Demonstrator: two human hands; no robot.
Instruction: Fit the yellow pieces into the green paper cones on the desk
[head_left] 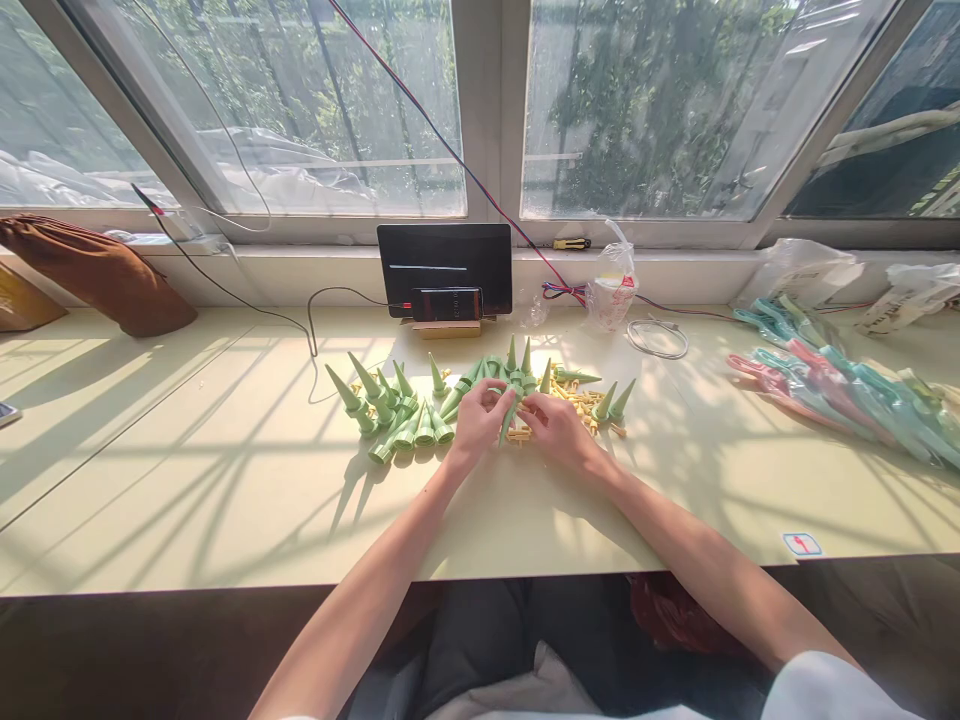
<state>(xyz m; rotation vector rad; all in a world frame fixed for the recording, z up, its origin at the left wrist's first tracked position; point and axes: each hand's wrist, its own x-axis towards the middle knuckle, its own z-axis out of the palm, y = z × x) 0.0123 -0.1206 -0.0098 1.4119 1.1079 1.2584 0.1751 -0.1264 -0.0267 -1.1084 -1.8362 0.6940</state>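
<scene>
My left hand point(480, 415) is closed around a green plastic spike point(508, 418), its narrow tip pointing down toward me. Close beside it, my right hand point(556, 425) has its fingers pinched together near the spike's side; what they hold, if anything, is too small to make out. Several more green cone-shaped spikes point(424, 425) lie and stand to the left of my hands, and others are behind them. A heap of small yellow plastic pieces point(581, 402) spreads behind and to the right of my right hand, with two green spikes point(612, 402) standing at its right end.
A phone point(447, 303) leans on a black tablet point(446, 258) at the back. To its right are a bagged cup point(613, 290) and a coiled cable point(657, 339). Bagged pink and teal items point(840, 385) lie far right; a brown pouch point(112, 275) is far left.
</scene>
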